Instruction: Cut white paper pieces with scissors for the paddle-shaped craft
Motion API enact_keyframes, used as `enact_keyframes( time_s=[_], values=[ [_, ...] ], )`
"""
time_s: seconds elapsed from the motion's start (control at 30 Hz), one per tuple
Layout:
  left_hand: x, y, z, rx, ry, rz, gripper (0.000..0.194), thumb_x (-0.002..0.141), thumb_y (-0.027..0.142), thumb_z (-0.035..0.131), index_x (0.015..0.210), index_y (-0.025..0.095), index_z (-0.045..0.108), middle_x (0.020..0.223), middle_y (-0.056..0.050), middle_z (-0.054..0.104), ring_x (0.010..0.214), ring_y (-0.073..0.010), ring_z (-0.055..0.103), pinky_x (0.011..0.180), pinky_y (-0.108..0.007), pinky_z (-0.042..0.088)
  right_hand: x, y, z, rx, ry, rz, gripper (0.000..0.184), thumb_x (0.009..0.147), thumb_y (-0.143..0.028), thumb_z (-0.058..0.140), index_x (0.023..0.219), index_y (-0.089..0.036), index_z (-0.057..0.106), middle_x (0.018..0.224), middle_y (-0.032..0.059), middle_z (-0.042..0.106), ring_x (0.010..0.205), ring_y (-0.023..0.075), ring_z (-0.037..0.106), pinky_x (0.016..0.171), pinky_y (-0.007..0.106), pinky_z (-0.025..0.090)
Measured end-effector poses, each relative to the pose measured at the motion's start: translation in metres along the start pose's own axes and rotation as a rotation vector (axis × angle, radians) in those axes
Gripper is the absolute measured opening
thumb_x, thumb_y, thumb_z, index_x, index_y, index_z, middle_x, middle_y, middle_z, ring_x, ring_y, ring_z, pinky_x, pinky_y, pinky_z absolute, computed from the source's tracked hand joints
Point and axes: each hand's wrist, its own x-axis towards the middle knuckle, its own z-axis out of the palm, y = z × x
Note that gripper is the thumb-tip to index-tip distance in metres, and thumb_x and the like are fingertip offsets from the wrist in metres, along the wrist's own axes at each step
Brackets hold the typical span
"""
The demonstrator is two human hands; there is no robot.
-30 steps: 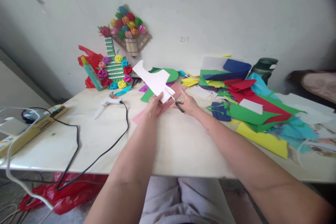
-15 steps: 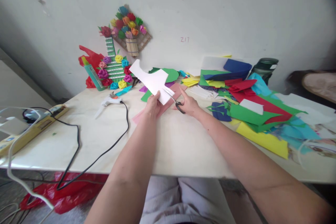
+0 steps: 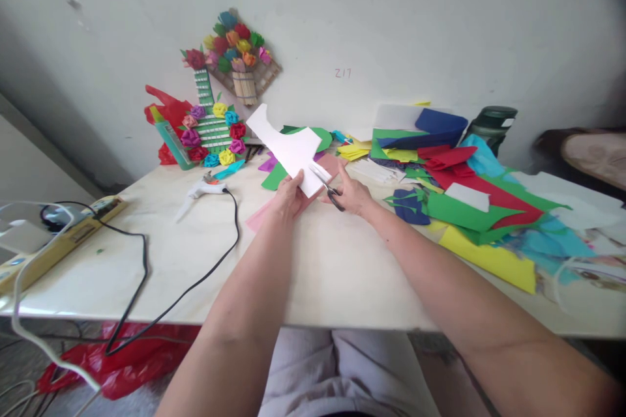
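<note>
A white piece of paper [image 3: 291, 151], cut to a shape with a curved notch and a pointed corner, is held above the table by my left hand [image 3: 292, 197]. My left thumb presses on its near edge. My right hand [image 3: 355, 195] is closed around the dark handles of a pair of scissors [image 3: 333, 194]. The blades point up and left and lie at the right side of the white paper. Beneath, a pink sheet [image 3: 259, 215] and a green paper piece [image 3: 274, 176] lie on the table, partly covered by my hand and the white paper.
At left are a white glue gun [image 3: 200, 190] with a black cord and a yellow power strip [image 3: 73, 234]. Behind stand a glue bottle [image 3: 171, 140] and a paper-flower guitar shape [image 3: 215, 133]. Coloured paper scraps [image 3: 469, 212] and a dark green bottle [image 3: 493, 125] are at right.
The white paper has shifted slightly right and turned a little, with my left hand moving along. The scissors stay at its right side, still in my right hand.
</note>
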Motion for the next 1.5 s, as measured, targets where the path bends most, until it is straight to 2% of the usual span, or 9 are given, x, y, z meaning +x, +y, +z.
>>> enact_keyframes(
  time_s=[0.27, 0.6, 0.93, 1.2, 1.5],
  values=[
    [0.004, 0.0, -0.006, 0.013, -0.009, -0.009, 0.022, 0.072, 0.015, 0.06, 0.094, 0.015, 0.056, 0.091, -0.008, 0.065, 0.09, -0.0243, 0.06, 0.084, -0.052, 0.045, 0.0, -0.002, 0.0, 0.062, -0.005, 0.003, 0.102, 0.063, -0.05, 0.061, 0.14, -0.015, 0.003, 0.063, -0.0026, 0.063, 0.058, 0.0147, 0.056, 0.051, 0.022, 0.032],
    [0.005, 0.0, -0.007, 0.021, 0.039, 0.007, 0.02, 0.07, 0.013, 0.061, 0.09, 0.014, 0.057, 0.088, -0.008, 0.066, 0.09, -0.0226, 0.061, 0.086, -0.043, 0.046, -0.001, -0.006, 0.0, 0.134, -0.003, 0.024, 0.098, 0.063, -0.043, 0.063, 0.14, -0.018, 0.007, 0.057, -0.0054, 0.061, 0.053, 0.0131, 0.055, 0.049, 0.022, 0.033],
    [0.006, 0.001, -0.007, 0.017, 0.059, 0.002, 0.018, 0.071, 0.012, 0.06, 0.089, 0.012, 0.057, 0.087, -0.008, 0.066, 0.088, -0.0219, 0.062, 0.086, -0.041, 0.047, -0.003, -0.011, -0.002, 0.149, 0.015, 0.003, 0.099, 0.061, -0.05, 0.062, 0.139, -0.018, 0.011, 0.055, -0.0058, 0.06, 0.05, 0.0123, 0.053, 0.05, 0.022, 0.034],
    [0.007, 0.0, -0.008, 0.022, 0.042, -0.018, 0.019, 0.072, 0.013, 0.06, 0.091, 0.013, 0.056, 0.088, -0.008, 0.066, 0.087, -0.0217, 0.062, 0.086, -0.041, 0.047, -0.001, -0.009, 0.0, 0.097, 0.017, -0.028, 0.098, 0.061, -0.055, 0.06, 0.139, -0.017, 0.014, 0.055, -0.0051, 0.059, 0.052, 0.0126, 0.053, 0.05, 0.022, 0.033],
    [0.008, -0.002, -0.011, 0.017, -0.002, -0.015, 0.026, 0.072, 0.017, 0.061, 0.097, 0.014, 0.055, 0.095, -0.008, 0.065, 0.092, -0.024, 0.06, 0.085, -0.047, 0.046, -0.001, -0.007, -0.002, -0.053, 0.054, -0.075, 0.096, 0.062, -0.055, 0.058, 0.138, -0.015, 0.016, 0.065, -0.0008, 0.064, 0.062, 0.0162, 0.056, 0.053, 0.023, 0.032]
  ],
)
